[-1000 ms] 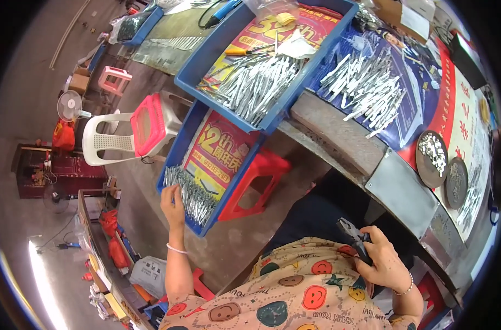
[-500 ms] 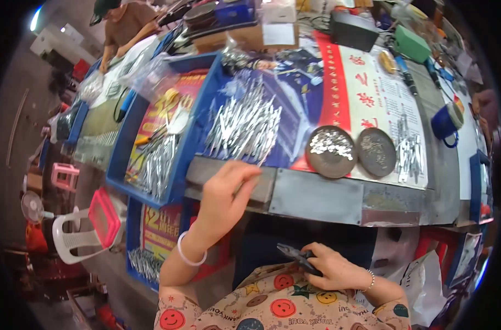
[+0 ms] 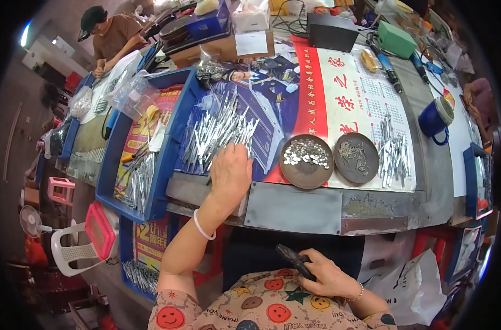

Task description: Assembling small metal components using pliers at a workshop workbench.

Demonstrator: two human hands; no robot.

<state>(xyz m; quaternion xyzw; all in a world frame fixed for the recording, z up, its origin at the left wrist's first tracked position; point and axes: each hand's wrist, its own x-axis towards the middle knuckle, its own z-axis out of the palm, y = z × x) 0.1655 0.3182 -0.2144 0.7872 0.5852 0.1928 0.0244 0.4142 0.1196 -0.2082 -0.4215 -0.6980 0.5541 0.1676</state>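
Note:
My left hand (image 3: 231, 170) reaches to the near edge of a loose pile of thin silvery metal strips (image 3: 220, 129). Its fingers are bent down and pressed together among the strips; the fingertips are hidden, so what they grip cannot be made out. Low in front of my body, my right hand (image 3: 328, 275) is closed round a pair of dark pliers (image 3: 293, 260), with the jaws pointing up and left. To the right of the pile, one round brown dish (image 3: 302, 177) holds small shiny discs, and another dish (image 3: 365, 175) holds tiny metal bits.
A blue tray (image 3: 163, 179) with more strips stands left of the pile. At the right lie further strips (image 3: 394, 151) and a blue mug (image 3: 436, 121). A black box (image 3: 332, 32) and a green box (image 3: 397, 39) stand behind. Another person (image 3: 115, 41) works at the far left.
My left hand has moved forward onto the near edge of the strip pile. The right hand still holds the pliers in nearly the same place. The whole view has shifted slightly.

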